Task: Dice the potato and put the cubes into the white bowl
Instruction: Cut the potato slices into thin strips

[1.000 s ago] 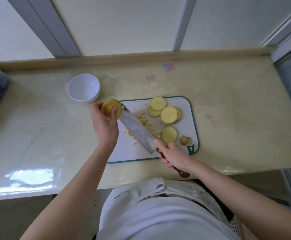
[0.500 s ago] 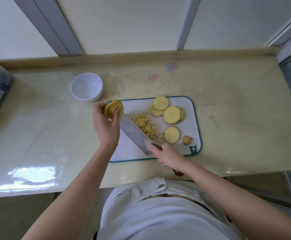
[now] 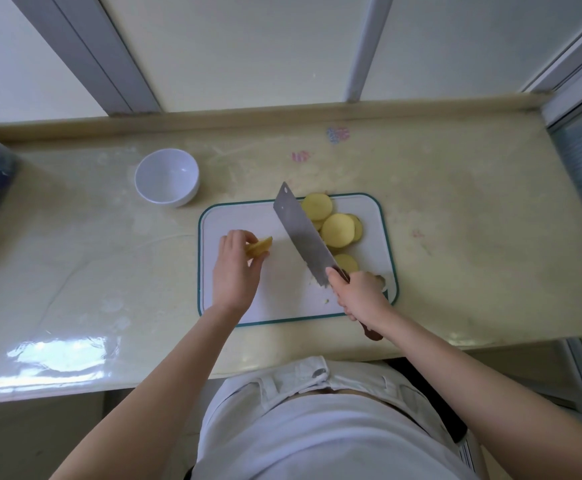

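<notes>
Left hand (image 3: 236, 271) pinches a small stack of potato slices (image 3: 259, 249) over the left half of the cutting board (image 3: 282, 303); can't tell if it touches down. Right hand (image 3: 359, 296) grips the cleaver (image 3: 301, 233) handle. The blade's long axis runs near-right to far-left, just right of the stack. Loose slices (image 3: 338, 230) lie beyond the blade, far right. White bowl (image 3: 166, 176) sits on the counter (image 3: 473, 237) off the board's far-left corner. Likely next: lay the stack flat, then cut.

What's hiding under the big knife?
The knife blade slants across the cutting board, covering the edges of the round potato slices. A few tiny bits peek out near its heel; anything else beneath is hidden.
</notes>
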{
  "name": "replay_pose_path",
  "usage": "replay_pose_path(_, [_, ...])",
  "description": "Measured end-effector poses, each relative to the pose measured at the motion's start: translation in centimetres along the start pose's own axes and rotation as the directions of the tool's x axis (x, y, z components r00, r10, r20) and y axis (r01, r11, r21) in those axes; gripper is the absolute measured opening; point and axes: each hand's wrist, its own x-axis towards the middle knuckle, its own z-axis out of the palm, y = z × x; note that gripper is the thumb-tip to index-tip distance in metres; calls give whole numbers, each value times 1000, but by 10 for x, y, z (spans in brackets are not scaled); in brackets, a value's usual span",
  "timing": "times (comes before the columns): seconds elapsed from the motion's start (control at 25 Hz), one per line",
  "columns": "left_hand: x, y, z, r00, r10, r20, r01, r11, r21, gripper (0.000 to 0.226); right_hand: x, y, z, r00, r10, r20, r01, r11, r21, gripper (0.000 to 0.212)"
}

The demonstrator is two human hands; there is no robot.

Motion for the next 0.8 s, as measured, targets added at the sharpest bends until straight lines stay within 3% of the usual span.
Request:
replay_pose_path(0.08, [-5,-8,7,983,143,115,-159,977,143,22,-2,2,2,999,-46,-7,45,996,-72,48])
replay_pose_path(0.2, [-18,-17,15,952,186,241,-255,920,298,36,-9,5,2,995,-105,4,104,987,-121,48])
replay_pose_path(0.44, [-29,-18,11,932,-42,361,-76,949,307,90,-17,1,2,990,-133,49,137,987,-88,44])
replay_pose_path(0.8, [-10,-12,13,907,-30,421,-151,908,391,82,-13,5,6,993,-105,46,107,993,-58,45])
